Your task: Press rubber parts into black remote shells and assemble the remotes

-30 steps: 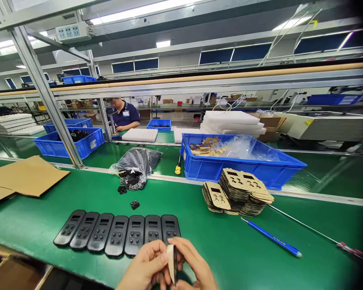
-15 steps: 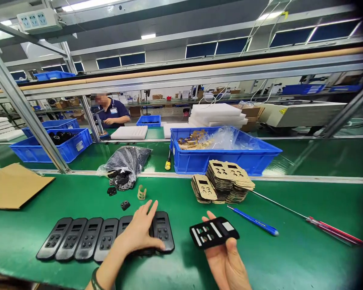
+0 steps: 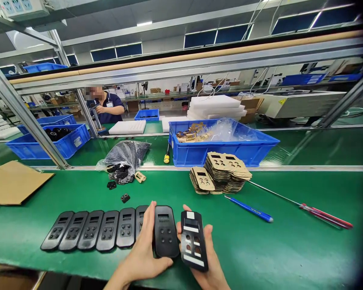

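My left hand [image 3: 143, 251] grips a black remote-control shell [image 3: 165, 231] at the right end of a row of like shells [image 3: 93, 230] on the green belt. Its fingers reach along the shell's left side and the thumb lies under its near end. My right hand [image 3: 210, 262] holds a flat black faceplate [image 3: 193, 240] with button cut-outs and white strips, resting on the palm right beside that shell. The two pieces stand side by side, almost touching.
A stack of tan cardboard-coloured cut-out sheets [image 3: 222, 173] lies ahead, with a blue bin [image 3: 220, 149] behind it. A blue pen [image 3: 249, 208] and a red-handled screwdriver [image 3: 323, 215] lie to the right. A bag of small black parts [image 3: 124, 159] sits left of centre. A person works across the line.
My left hand has picked up the end shell from the row. My right hand turned the faceplate upright and brought it left, next to the shell. A tan scrap moved back toward the bag.
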A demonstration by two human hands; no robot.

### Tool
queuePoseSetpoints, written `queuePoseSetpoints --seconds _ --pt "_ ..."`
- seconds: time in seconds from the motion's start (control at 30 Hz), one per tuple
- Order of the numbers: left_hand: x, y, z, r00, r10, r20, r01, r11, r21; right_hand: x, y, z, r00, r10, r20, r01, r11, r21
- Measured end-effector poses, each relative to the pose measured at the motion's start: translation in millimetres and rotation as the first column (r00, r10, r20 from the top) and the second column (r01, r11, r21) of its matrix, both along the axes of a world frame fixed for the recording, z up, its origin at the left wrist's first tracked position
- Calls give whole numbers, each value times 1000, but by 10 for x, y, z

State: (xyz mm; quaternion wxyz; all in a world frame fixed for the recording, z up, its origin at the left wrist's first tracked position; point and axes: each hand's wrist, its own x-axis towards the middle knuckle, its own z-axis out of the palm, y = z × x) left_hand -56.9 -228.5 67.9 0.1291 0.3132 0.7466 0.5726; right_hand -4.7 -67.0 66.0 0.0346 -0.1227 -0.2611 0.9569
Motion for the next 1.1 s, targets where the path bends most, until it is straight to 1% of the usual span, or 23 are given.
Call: queuePoseSetpoints --seconds 0.03,0.07,0.1,0.13,0.17,0.2,0.23,0.27,0.3,0.37,0.43,0.5,0.53,0.67,0.77,0.9,1.1 --pt "74 -7 -21 994 10 112 -26 990 140 16 -22 16 1000 23 -11 -23 1000 -13" --pt "139 -12 -41 972 4 236 -73 956 283 32 -42 34 999 43 -14 -43 999 -21" --pt "191 -17 -59 932 -13 361 -146 901 409 48 -62 55 998 61 -10 -61 998 -24" --pt "232 -21 -72 878 -34 478 -239 833 499 60 -79 78 997 76 -3 -76 997 -20" --pt "261 -27 -78 811 -59 583 -334 771 543 68 -95 101 996 87 4 -87 996 -3" --pt "280 -36 -77 733 -81 676 -426 720 547 71 -108 125 995 95 11 -95 995 25" --pt "293 -47 -71 653 -97 751 -503 686 526 69 -119 146 994 103 19 -105 992 69" --pt "302 -60 -59 585 -108 803 -558 665 496 62 -127 164 994 108 24 -110 985 130" --pt "312 -75 -45 541 -114 834 -593 652 473 53 -132 178 994 108 26 -112 972 207" --pt "340 -103 -11 504 -122 855 -622 636 458 33 -137 191 993 114 28 -117 916 384" --pt "382 -123 25 493 -142 858 -622 633 462 21 -141 191 989 145 20 -133 834 535" --pt "426 -135 57 484 -158 861 -614 639 463 20 -150 190 981 194 15 -162 770 618" --pt "446 -139 71 482 -158 862 -614 642 460 22 -157 192 977 213 16 -174 752 636" --pt "486 -147 111 479 -166 862 -612 640 464 26 -198 197 961 275 16 -215 711 669" --pt "488 -154 127 469 -165 867 -621 637 457 21 -228 167 952 305 10 -225 678 700" --pt "485 -161 132 476 -153 866 -618 642 454 23 -250 133 966 258 10 -186 669 720" --pt "489 -160 145 479 -138 867 -610 658 442 37 -241 195 951 306 46 -249 668 702"
